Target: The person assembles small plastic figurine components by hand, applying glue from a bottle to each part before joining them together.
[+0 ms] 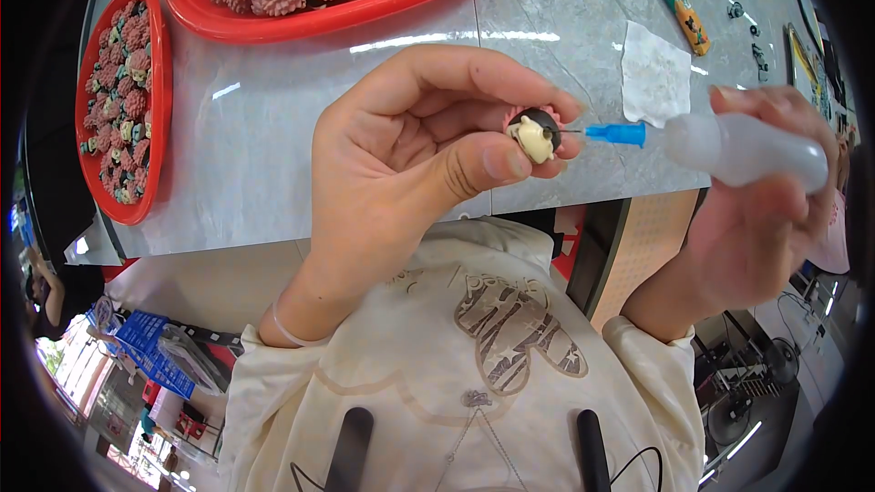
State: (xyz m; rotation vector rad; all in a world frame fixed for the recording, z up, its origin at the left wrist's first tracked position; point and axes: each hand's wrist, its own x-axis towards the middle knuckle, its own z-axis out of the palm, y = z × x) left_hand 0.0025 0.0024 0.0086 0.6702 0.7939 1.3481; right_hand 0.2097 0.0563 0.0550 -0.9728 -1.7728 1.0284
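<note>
My left hand [410,128] pinches a small figurine [535,137] between thumb and fingers, above the near part of the table. The figurine has a cream face side, a dark band and a pink bumpy back. Held in my right hand [766,210] is a translucent white squeeze bottle [747,148], lying almost level. Its blue needle tip [616,134] points left, and the thin metal needle reaches the dark part of the figurine. Whether the needle touches it or goes into a hole, I cannot tell.
A large red tray [273,32] of similar pink figurines stands at the far left of the grey table [264,118]. Another red tray [162,128] of them is at the left edge. A white paper sheet [654,73] and a green-orange tube [676,5] lie far right.
</note>
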